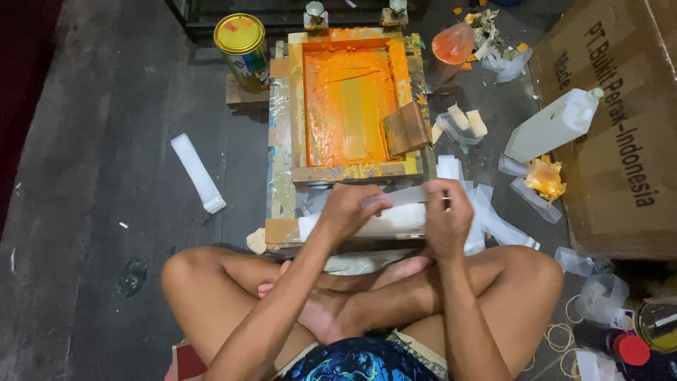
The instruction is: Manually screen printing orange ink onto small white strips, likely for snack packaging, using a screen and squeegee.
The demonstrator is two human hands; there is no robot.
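Note:
I sit cross-legged on the floor. My left hand (350, 209) and my right hand (446, 215) are both closed on a thin clear plastic strip (406, 197) held between them just above a stack of white strips (384, 223). Straight ahead lies a wooden screen-printing frame (349, 171) whose mesh is covered in orange ink (345, 106). A brown squeegee (406, 128) leans inside the frame at its right side.
A yellow-lidded paint tin (242, 41) stands at the frame's far left. A white plastic bottle (552, 125) and a big cardboard box (620, 120) are at right. Loose white strips (198, 173), plastic scraps, rubber bands (560, 337) and a red-capped bottle (615, 343) litter the floor.

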